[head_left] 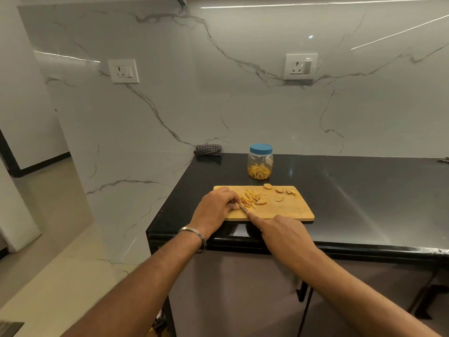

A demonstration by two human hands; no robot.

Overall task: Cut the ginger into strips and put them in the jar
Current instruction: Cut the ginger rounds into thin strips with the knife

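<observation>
A wooden cutting board (286,210) lies on the black counter. A pile of ginger strips (250,198) sits on its left part, with a few ginger slices (279,198) to the right. My right hand (279,229) grips a knife (243,208), index finger stretched along the blade, whose tip meets the strips. My left hand (216,207) rests on the board with curled fingers pressing ginger beside the blade. Behind the board stands a clear jar (260,166) with a blue lid (261,148), holding ginger strips.
The black counter (364,203) stretches right; its front edge lies just below the board and its left end beside my left hand. A checked cloth (209,150) lies against the marble wall. Wall sockets (301,66) sit above.
</observation>
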